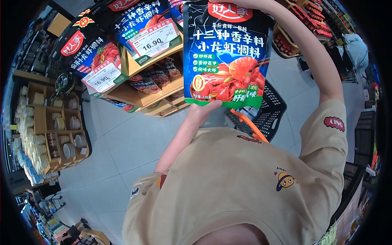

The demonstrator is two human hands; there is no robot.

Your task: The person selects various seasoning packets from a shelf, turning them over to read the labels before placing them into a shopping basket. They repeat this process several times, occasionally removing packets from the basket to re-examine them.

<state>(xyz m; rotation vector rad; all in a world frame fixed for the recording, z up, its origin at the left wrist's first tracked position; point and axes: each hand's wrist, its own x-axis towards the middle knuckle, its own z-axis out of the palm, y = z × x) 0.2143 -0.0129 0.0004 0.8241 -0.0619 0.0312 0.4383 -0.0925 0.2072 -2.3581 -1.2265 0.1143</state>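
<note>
Packet: a black-and-blue seasoning packet (228, 61) with red crayfish and a green lower band stands upright, front toward the camera, before the person's chest.
Left hand: at the packet's bottom edge (203, 111), thumb on the green band, fingers closed on the packet.
Right hand: along the packet's top edge, partly cut off (245, 3); how tightly its fingers close there, one cannot tell.
Shelf: to the left, a wooden shelf (126, 99) carries similar packets (92, 53) behind price tags (151, 43) reading 16.90.
Basket: below the packet, partly hidden by it, a black basket (274, 107) with an orange handle (252, 125).
</note>
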